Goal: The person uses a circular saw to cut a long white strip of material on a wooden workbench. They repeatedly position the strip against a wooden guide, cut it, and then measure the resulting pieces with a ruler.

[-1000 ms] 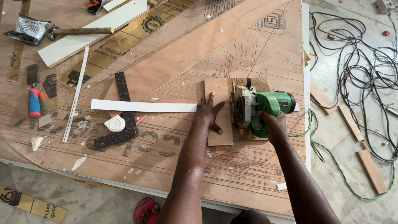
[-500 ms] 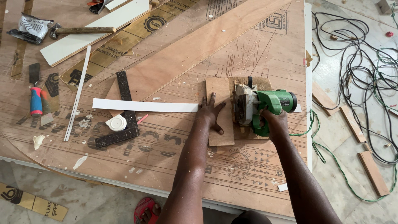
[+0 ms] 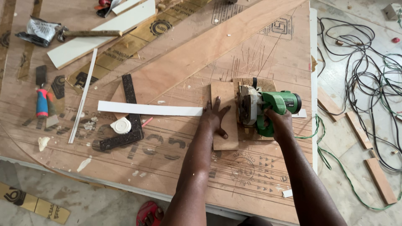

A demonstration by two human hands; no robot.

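A: Saw (image 3: 268, 111) first: the green circular saw sits on the small board (image 3: 224, 115) near the right edge of the big plywood sheet (image 3: 176, 71). My right hand (image 3: 278, 123) is closed around its handle, on the near side of the motor.

B: And the left hand?

A: My left hand (image 3: 214, 119) lies flat on the board, fingers (image 3: 217, 105) spread and open, pressing it down. It holds nothing.

B: Which way does the saw lie from those fingers?

A: Just to their right, very close. The nearest fingertip is beside the saw's metal guard, though I can't tell whether they touch. The board's long axis runs near to far, and the saw's body lies across it, left to right.

B: Anything else close by?

A: A long white strip (image 3: 150, 109) lies left to right, its right end just beside my left hand. A black square (image 3: 127, 121) sits further left.
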